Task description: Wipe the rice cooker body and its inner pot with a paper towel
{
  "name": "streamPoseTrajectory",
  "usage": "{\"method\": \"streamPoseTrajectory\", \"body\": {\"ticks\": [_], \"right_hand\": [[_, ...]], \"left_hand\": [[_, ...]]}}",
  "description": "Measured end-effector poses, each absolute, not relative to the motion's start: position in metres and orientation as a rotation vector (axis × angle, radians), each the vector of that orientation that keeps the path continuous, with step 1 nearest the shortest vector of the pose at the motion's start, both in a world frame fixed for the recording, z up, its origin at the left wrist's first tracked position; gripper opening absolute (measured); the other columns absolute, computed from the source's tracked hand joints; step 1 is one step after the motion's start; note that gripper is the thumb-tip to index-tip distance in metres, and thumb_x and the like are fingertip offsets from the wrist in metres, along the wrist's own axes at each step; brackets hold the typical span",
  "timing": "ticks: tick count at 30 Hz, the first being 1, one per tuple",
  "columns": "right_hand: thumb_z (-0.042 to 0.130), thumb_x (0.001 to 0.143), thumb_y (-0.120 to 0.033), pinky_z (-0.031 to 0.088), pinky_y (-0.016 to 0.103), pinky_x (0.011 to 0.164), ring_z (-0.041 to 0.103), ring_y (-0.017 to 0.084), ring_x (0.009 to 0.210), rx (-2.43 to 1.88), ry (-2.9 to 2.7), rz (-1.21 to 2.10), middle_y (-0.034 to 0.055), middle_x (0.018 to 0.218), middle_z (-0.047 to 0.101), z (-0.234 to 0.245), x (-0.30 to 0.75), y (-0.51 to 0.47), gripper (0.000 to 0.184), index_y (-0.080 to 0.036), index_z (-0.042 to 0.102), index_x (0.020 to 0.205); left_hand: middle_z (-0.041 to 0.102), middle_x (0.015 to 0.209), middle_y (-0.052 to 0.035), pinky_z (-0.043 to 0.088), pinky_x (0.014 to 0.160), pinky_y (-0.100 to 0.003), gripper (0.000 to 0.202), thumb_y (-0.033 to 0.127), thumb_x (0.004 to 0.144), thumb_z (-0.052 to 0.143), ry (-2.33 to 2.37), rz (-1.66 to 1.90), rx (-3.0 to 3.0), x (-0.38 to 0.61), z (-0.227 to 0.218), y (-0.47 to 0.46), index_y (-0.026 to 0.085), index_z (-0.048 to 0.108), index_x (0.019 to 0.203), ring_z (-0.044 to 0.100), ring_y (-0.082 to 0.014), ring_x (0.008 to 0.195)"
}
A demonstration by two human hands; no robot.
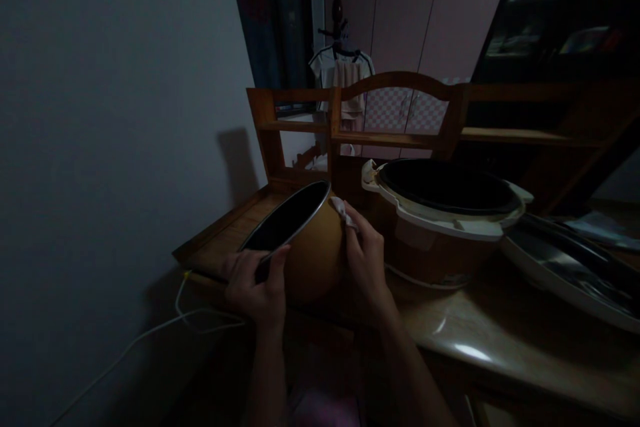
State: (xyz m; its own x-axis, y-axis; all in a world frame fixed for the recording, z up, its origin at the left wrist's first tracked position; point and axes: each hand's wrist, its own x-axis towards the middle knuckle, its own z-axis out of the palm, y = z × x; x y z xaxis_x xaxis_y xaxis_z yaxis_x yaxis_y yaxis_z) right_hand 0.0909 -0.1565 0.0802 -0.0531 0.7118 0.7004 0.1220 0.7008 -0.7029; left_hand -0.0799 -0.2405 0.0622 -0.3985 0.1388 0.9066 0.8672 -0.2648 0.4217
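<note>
A rice cooker inner pot [315, 250], golden outside and dark inside, is tilted with its mouth toward the upper left. My left hand [257, 283] grips its rim at the near left, thumb outside and fingers over the edge. My right hand [364, 247] pinches a small white cloth or tissue [343, 210] against the pot's outer wall, just under the rim on the right. Right of my hands stands the open rice cooker body [440, 240], with a white upper ring and a dark interior.
The wooden desk [435, 320] has a shelf rack [390, 140] along its back. A detached lid [570, 267] lies at the right. A white cable [150, 330] hangs by the wall [125, 147] at the left. Clothes [345, 77] hang on a stand behind.
</note>
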Motion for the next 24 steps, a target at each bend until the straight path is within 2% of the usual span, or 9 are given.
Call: {"method": "streamPoseTrajectory", "body": {"ticks": [4,8,13,17,20,24], "right_hand": [[0.041,0.106,-0.018,0.038,0.047,0.127,0.048,0.021,0.151,-0.659,-1.578,0.513,0.0027,0.159,0.055,0.072,0.083,-0.164,0.049,-0.03,0.057,0.151],[0.038,0.105,-0.011,0.033,0.049,0.13,0.035,0.021,0.158,-0.625,-1.68,0.363,0.0014,0.168,0.042,0.065,0.077,-0.177,0.059,-0.032,0.046,0.159],[0.036,0.101,-0.003,0.03,0.054,0.132,0.023,0.024,0.163,-0.578,-1.873,0.169,0.0033,0.173,0.031,0.064,0.077,-0.185,0.07,-0.03,0.033,0.166],[0.039,0.1,-0.001,0.037,0.052,0.129,0.032,0.023,0.16,-0.513,-1.943,0.093,0.0025,0.171,0.035,0.056,0.093,-0.181,0.075,-0.032,0.028,0.167],[0.041,0.1,-0.003,0.043,0.045,0.125,0.043,0.021,0.153,-0.602,-1.86,0.174,0.0022,0.167,0.043,0.045,0.106,-0.172,0.07,-0.034,0.038,0.163],[0.042,0.095,-0.005,0.047,0.042,0.121,0.055,0.02,0.145,-0.726,-1.708,0.401,0.0044,0.156,0.057,0.036,0.11,-0.15,0.065,-0.028,0.053,0.155]], "left_hand": [[0.058,0.066,0.0005,0.038,0.076,-0.036,0.037,0.044,0.091,0.076,-1.47,-1.743,-1.264,-0.089,0.078,-0.223,0.021,0.058,0.068,0.049,-0.018,0.069],[0.056,0.065,0.001,0.038,0.078,-0.036,0.042,0.051,0.09,0.075,-1.556,-1.801,-1.277,-0.1,0.093,-0.207,0.022,0.057,0.065,0.049,-0.0187,0.07],[0.059,0.07,0.0008,0.039,0.079,-0.035,0.04,0.051,0.088,0.076,-1.658,-1.868,-1.344,-0.108,0.11,-0.19,0.022,0.061,0.066,0.052,-0.019,0.074],[0.062,0.071,0.0003,0.04,0.08,-0.034,0.038,0.051,0.086,0.077,-1.66,-1.858,-1.459,-0.119,0.118,-0.18,0.021,0.064,0.067,0.055,-0.0185,0.075],[0.062,0.073,-0.0009,0.041,0.077,-0.032,0.039,0.053,0.085,0.077,-1.699,-1.897,-1.505,-0.133,0.117,-0.174,0.021,0.065,0.068,0.056,-0.0182,0.077],[0.056,0.071,0.0001,0.036,0.066,-0.029,0.043,0.058,0.085,0.074,-1.792,-2.061,-1.449,-0.155,0.113,-0.171,0.019,0.066,0.07,0.049,-0.0153,0.071]]}}
